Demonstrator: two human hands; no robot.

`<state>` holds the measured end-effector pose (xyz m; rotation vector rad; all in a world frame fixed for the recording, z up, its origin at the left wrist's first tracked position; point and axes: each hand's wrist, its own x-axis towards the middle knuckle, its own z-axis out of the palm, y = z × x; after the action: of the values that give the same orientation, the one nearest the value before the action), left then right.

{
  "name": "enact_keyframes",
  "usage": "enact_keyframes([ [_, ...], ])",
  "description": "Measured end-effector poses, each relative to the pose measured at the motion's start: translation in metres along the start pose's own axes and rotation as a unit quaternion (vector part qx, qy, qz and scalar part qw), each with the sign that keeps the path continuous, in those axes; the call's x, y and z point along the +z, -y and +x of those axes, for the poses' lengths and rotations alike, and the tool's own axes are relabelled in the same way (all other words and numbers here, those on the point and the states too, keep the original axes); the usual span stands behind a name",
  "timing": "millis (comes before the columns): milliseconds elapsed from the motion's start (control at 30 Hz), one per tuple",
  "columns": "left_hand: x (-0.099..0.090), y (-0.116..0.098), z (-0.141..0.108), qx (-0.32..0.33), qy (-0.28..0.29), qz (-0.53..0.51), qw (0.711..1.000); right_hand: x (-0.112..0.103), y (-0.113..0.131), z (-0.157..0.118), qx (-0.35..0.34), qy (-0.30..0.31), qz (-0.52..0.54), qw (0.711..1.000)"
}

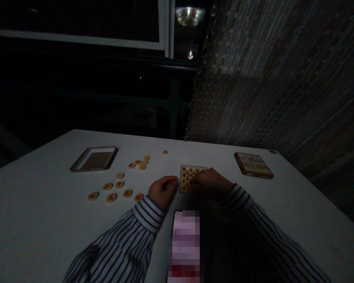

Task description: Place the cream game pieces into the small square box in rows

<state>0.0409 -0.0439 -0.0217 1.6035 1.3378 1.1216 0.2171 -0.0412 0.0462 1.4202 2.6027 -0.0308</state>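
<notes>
A shallow clear tray (179, 188) holds rows of round xiangqi pieces (184, 181) with black characters facing up. Over its right half reaches my right hand (210, 182), fingers pinched down among the pieces; whatever the fingertips hold is hidden. My left hand (164, 190) rests just left of the tray, with thumb and fingers curled together near the tray's edge. I cannot make out anything between them. Loose red-marked xiangqi pieces (119, 184) lie scattered on the table to the left, several face up and some showing blank backs. One red piece (165, 152) sits apart, farther back.
An open, shallow box half (94, 158) lies at the left of the white table (47, 204). On the right is a box part (254, 164) with a printed top. A phone (185, 247) lies in front of me. A bead curtain (242, 78) hangs behind.
</notes>
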Motion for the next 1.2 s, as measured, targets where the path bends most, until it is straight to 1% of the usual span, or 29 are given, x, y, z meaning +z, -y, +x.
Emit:
enact_keyframes([
  [100, 0.0002, 0.0001, 0.0, -0.001, -0.003, -0.006, 1.0, 0.0008, 0.0001, 0.0003, -0.003, 0.01, -0.001, 1.0],
  [200, 0.0001, 0.0004, -0.0003, -0.002, -0.004, -0.006, 1.0, 0.0011, 0.0001, 0.0003, -0.007, 0.004, 0.0, 1.0],
  [433, 0.0004, 0.0017, 0.0, -0.005, -0.001, -0.019, 1.0, -0.0038, 0.0031, -0.0012, -0.004, 0.011, 0.004, 1.0],
  [700, 0.0003, 0.0014, 0.0, -0.006, -0.007, -0.012, 1.0, -0.0002, 0.0004, -0.0011, -0.015, 0.012, 0.008, 1.0],
  [867, 0.0014, 0.0017, -0.0003, -0.012, -0.005, -0.016, 1.0, -0.0032, 0.0016, -0.0022, -0.005, 0.022, 0.007, 1.0],
  [1067, 0.0005, -0.0015, -0.0011, -0.01, -0.003, -0.016, 1.0, -0.0051, 0.0039, -0.0029, -0.012, -0.006, 0.0, 1.0],
  [1200, -0.0002, -0.002, -0.0008, -0.009, 0.001, -0.008, 1.0, -0.0041, 0.004, -0.0018, -0.02, 0.002, -0.012, 1.0],
])
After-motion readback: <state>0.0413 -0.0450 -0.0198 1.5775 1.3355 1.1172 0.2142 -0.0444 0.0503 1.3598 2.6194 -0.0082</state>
